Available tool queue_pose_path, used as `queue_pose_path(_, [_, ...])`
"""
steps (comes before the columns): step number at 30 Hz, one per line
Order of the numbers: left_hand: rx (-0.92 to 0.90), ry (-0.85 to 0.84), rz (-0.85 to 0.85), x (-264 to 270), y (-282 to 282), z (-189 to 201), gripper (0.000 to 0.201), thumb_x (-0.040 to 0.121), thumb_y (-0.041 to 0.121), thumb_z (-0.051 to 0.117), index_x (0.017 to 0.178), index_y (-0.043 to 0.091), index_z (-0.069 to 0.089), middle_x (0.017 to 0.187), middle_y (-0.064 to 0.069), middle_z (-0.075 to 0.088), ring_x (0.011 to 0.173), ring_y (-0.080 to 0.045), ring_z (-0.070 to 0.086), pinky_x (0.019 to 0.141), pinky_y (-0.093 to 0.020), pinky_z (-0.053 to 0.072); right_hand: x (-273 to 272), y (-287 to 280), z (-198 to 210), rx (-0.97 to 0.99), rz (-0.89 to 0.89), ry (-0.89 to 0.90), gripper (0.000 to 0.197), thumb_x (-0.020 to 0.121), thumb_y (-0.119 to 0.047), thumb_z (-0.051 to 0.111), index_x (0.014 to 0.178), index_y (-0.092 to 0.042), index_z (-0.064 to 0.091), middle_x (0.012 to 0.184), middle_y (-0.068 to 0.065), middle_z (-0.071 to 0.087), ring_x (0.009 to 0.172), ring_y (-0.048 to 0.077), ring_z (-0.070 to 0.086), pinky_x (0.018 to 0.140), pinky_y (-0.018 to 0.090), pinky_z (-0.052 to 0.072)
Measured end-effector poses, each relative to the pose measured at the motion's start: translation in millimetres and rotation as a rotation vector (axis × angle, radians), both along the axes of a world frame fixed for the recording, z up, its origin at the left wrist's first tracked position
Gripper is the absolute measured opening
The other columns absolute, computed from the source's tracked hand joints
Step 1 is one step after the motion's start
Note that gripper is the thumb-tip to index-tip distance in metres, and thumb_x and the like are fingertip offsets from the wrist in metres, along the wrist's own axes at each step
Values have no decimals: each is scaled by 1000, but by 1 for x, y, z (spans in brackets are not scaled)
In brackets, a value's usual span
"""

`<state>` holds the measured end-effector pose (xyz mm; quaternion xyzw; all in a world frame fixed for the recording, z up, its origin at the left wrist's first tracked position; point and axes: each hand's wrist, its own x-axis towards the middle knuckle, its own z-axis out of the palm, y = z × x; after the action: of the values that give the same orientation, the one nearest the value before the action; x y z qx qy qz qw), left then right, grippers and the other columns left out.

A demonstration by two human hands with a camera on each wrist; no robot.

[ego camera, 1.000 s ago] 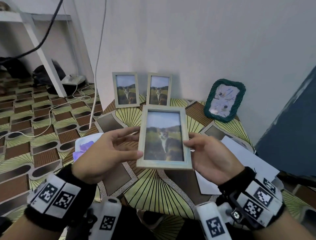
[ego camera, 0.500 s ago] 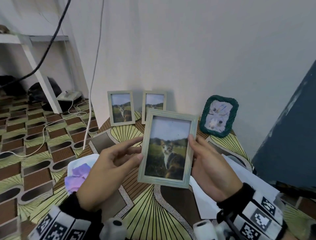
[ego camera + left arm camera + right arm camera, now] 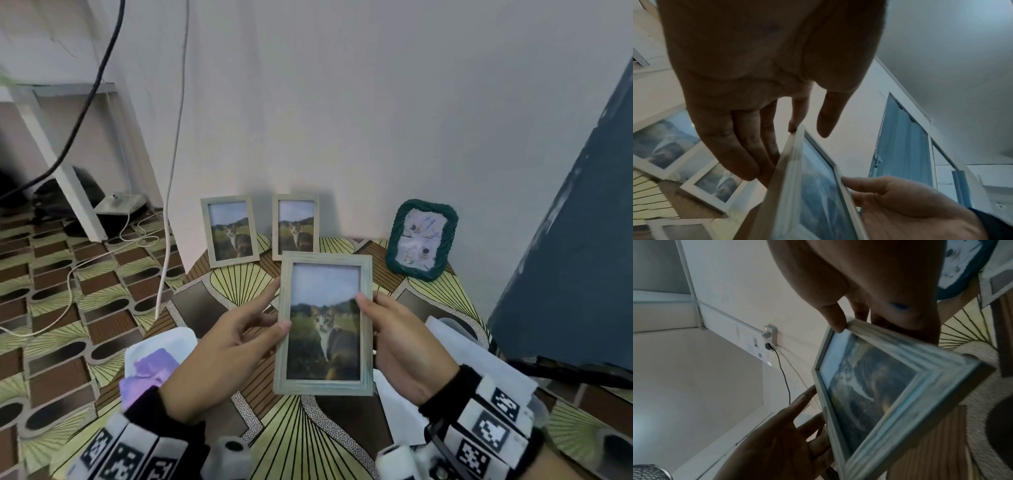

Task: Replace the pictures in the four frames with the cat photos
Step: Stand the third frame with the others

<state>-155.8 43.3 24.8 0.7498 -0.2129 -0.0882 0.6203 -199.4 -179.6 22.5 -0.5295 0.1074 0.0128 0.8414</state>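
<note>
Two hands on held frame (image 3: 325, 323) above table (image 3: 342, 445) | L hand (image 3: 222, 346) thumb+fingers pinch left edge | R hand (image 3: 407, 346) pinches right edge | tip: set upright by wall, beside 2 done frames (image 3: 230, 230), keep grip till stand bites.

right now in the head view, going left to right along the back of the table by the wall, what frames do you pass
pale wooden frame with a cat photo → second pale wooden frame with a cat photo → dark green woven frame, holding a pale picture that is not the cat photo.
</note>
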Motion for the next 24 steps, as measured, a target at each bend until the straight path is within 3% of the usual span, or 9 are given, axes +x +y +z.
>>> queue_pose_path(2, [50, 25, 34, 1, 5, -6, 66, 75, 41, 67, 137, 45, 48, 104, -3, 68, 90, -19, 70, 92, -43, 55, -1, 4, -7, -12, 26, 77, 22, 102, -24, 48, 111, -11, 64, 94, 8, 75, 77, 19, 73, 60, 33, 57])
queue_pose_path(4, [119, 39, 40, -1, 13, -13, 64, 75, 41, 66, 136, 44, 49, 103, -2, 69, 89, -19, 70, 90, -41, 56, -1, 9, -15, -12, 64, 155, 22, 102, -21, 48, 111, -8, 64, 91, 10, 73, 74, 20, 72, 61, 36, 57])
queue_pose_path(7, [189, 58, 26, -6, 28, -24, 51, 84, 30, 66, 128, 49, 49, 100, -3, 69, 80, -11, 70, 75, -23, 56, -3, 16, -25, -35, 170, 239, 28, 103, -18, 45, 122, -2, 58, 108, 18, 68, 95, 30, 68, 81, 53, 57])
queue_pose_path(9, [269, 65, 26, -8, 38, -31, 50, 88, 24, 67, 130, 46, 49, 98, -2, 69, 75, -15, 70, 70, -22, 56, -2, 20, -32, -43, 221, 274, 28, 104, -18, 43, 120, -1, 58, 110, 18, 69, 101, 31, 67, 87, 59, 54])
queue_pose_path(11, [357, 48, 31, -8, 47, -36, 43, 90, 23, 66, 128, 38, 55, 95, 5, 71, 76, -20, 70, 74, -29, 57, 0, 21, -37, -49, 241, 307, 26, 105, -18, 42, 115, -1, 59, 101, 15, 72, 96, 30, 69, 82, 56, 56])
queue_pose_path(14, [529, -100, 144, -5, 61, -42, 36, 90, 29, 66, 125, 35, 60, 103, 11, 68, 88, -8, 65, 83, -27, 53, 6, 22, -44, -107, 234, 350, 23, 105, -19, 42, 109, -4, 58, 95, 13, 73, 91, 28, 69, 73, 51, 59])
queue_pose_path(18, [911, -292, 283, 6, 83, -42, 43, 92, 34, 61, 135, 32, 54, 128, 7, 57, 110, -13, 54, 96, -32, 44, 15, 24, -53, -233, 258, 386, 22, 104, -17, 43, 112, -4, 59, 106, 15, 71, 99, 31, 68, 82, 57, 56])
queue_pose_path(21, [831, -383, 285, 10, 96, -37, 39, 87, 19, 69, 125, 24, 65, 125, 4, 61, 101, -13, 57, 90, -26, 42, 16, 28, -62, -334, 276, 405, 21, 104, -16, 44, 111, -5, 61, 98, 13, 73, 90, 28, 70, 73, 49, 59])
queue_pose_path(24, [787, -495, 283, 10, 111, -34, 39, 82, 20, 75, 121, 25, 68, 120, 8, 63, 112, -13, 55, 97, -31, 41, 15, 30, -69, -515, 255, 345, 21, 102, -15, 49, 112, -2, 61, 97, 13, 73, 80, 24, 73, 59, 38, 58])
